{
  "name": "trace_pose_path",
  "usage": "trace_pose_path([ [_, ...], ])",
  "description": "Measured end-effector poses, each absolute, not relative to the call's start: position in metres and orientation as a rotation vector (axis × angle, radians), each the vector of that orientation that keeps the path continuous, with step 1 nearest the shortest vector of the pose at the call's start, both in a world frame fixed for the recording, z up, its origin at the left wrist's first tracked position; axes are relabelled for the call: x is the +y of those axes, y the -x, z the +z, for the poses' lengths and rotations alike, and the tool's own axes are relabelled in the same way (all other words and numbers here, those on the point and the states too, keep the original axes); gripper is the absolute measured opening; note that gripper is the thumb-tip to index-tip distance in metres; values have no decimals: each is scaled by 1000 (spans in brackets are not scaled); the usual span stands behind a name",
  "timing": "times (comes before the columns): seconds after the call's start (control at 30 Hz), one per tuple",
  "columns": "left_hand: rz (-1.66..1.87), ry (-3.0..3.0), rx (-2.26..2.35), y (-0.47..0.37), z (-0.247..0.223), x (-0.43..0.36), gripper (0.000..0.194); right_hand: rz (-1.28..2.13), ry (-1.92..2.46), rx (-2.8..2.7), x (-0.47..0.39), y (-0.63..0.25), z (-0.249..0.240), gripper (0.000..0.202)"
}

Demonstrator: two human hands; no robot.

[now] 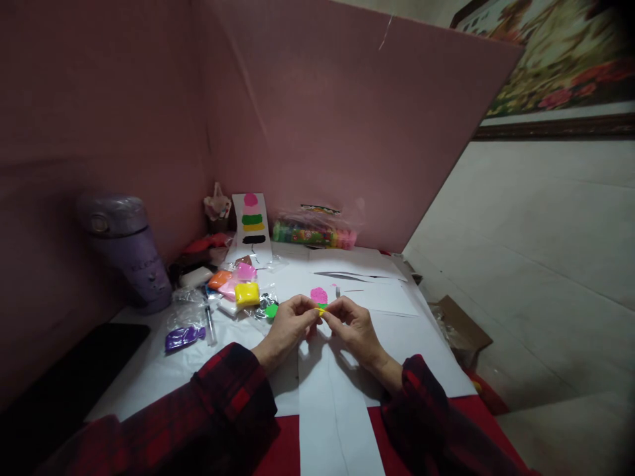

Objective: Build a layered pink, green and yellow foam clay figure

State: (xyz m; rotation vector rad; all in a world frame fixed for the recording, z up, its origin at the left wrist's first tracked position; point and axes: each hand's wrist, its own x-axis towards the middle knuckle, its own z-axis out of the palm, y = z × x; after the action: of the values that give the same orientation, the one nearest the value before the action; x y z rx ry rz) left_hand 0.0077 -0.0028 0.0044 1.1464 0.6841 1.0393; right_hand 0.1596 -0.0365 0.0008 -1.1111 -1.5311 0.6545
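Between the fingertips of both hands is a small yellow piece of modelling clay (321, 313), pinched from either side. My left hand (292, 324) is closed on its left end, and my right hand (353, 327) is closed on its right end. Just beyond the fingers a pink clay disc (318, 295) lies on a white paper strip (330, 403), with a bit of green clay (322, 306) below it, partly hidden by my fingers. To the right of the disc lie a small fork (338, 291) and a thin stick (354, 291).
Bagged clay lies at the left, including a yellow pack (247, 294) and a purple pack (184, 338). A purple bottle (129, 258) stands at the far left. Behind are a card with coloured clay bands (260, 244) and a wrapped colourful pack (315, 235). Paper sheets (357, 263) lie at the back right.
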Motion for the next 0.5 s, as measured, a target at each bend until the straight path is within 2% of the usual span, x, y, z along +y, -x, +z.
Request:
trace_pose_path([
  [0.13, 1087, -1095, 671, -6, 5, -2, 28, 700, 1105, -1401, -33, -161, 0, 19],
  [0.4, 980, -1136, 608, -5, 0, 0, 44, 767, 1097, -1453, -36, -160, 0, 22],
  [0.5, 964, -1149, 611, -6, -1, 0, 43, 753, 1071, -1559, -39, -159, 0, 20],
])
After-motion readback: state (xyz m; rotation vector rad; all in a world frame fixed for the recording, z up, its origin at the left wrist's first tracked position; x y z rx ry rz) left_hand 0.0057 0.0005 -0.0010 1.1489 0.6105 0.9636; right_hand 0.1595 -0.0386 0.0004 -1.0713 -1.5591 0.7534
